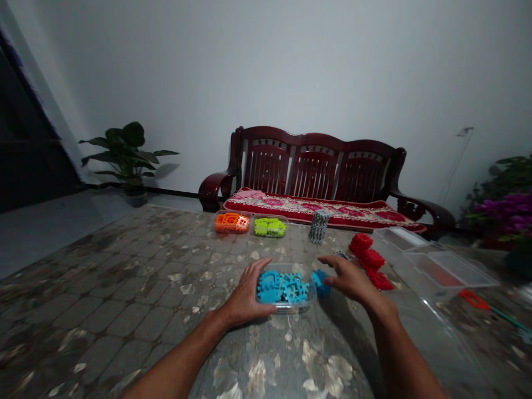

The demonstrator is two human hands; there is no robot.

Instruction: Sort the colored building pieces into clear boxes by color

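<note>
a clear container [310, 303] filled with blue pieces [282, 287] was set on the table [137, 310], nearer to the near edge than the row of boxes by the far edge. its left end was gripped by the left hand [248, 293], with the fingers laid along the far rim and the thumb pressed along the near one. the right hand [348, 277] was held open at the container's right end, its forefinger and thumb parted around a blue clump [320, 282] that lay just beside the rim; whether the clump was touched could not be told.

along the far edge of the table, a box of orange pieces [231, 222] and a box of lime-green pieces [270, 226] were placed side by side. a grey stack [318, 226] was stood upright to their right, also near that edge. beyond the right hand, three red clumps [371, 260] were laid in a slanting line, with a small grey piece [341, 255], partly hidden, near them. toward the right edge, clear plastic trays [451, 266] were spread out, and an orange-framed object [474, 300] was seen nearby with a thin green rod [509, 317]. past the far edge, a wooden settee [313, 160] was draped with a red patterned cover [299, 205].
</note>
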